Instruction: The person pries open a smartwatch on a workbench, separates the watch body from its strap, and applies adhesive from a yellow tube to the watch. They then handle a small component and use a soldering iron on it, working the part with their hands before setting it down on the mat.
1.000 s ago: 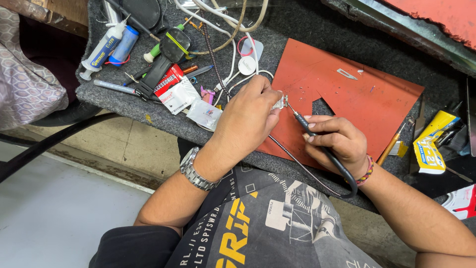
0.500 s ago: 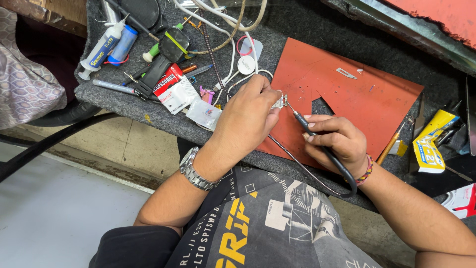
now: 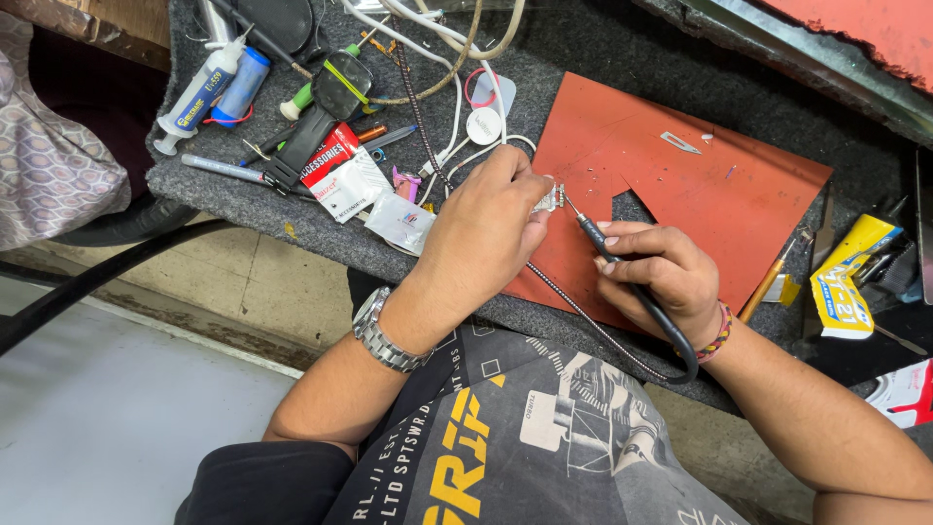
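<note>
My left hand (image 3: 486, 233), with a metal watch on its wrist, pinches a small silvery connector part (image 3: 547, 199) over the near edge of an orange-red work mat (image 3: 680, 185). My right hand (image 3: 656, 277) grips a thin black soldering iron (image 3: 593, 233) like a pen. Its fine tip touches the small part from the right. The iron's black cord (image 3: 671, 331) loops under my right wrist. A braided cable (image 3: 573, 306) runs from the part toward my lap.
On the grey felt bench (image 3: 603, 58) at the left lie a syringe tube (image 3: 199, 97), a blue-capped bottle (image 3: 238, 92), small packets (image 3: 350, 185), screwdrivers and white cables (image 3: 466, 126). A scalpel blade (image 3: 680, 144) rests on the mat. A yellow packet (image 3: 846, 282) sits at the right.
</note>
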`<state>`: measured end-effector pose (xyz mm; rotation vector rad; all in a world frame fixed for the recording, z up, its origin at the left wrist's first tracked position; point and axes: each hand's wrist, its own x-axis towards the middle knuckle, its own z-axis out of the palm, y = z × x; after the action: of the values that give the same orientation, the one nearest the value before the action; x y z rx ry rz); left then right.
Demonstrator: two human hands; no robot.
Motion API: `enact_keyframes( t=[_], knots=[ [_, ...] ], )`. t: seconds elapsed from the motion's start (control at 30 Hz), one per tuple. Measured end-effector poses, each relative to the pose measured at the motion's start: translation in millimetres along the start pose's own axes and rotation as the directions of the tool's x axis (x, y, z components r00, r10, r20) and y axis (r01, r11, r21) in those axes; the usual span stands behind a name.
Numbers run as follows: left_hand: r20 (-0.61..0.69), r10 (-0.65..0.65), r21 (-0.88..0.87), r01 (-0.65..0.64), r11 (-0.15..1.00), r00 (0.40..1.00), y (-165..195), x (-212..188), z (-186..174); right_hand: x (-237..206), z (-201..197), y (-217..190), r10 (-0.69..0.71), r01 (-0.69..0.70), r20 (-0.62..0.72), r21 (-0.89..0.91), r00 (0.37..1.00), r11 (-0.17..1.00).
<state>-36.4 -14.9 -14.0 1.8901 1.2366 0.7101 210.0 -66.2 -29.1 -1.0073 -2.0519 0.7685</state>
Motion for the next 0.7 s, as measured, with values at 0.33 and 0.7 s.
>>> enact_keyframes(
  t=[0.33,0.7],
  knots=[
    [0.013,-0.010,0.005,0.010,1.000,1.000,-0.8,0.5,0.4,-1.0,0.4,-0.3,0.012,-0.012,-0.024,-0.017,1.000,1.000],
    [0.020,-0.020,0.005,0.020,1.000,1.000,0.0,0.9,0.1,0.7,-1.4,-0.3,-0.019,0.019,0.011,-0.008,1.000,1.000]
  ],
)
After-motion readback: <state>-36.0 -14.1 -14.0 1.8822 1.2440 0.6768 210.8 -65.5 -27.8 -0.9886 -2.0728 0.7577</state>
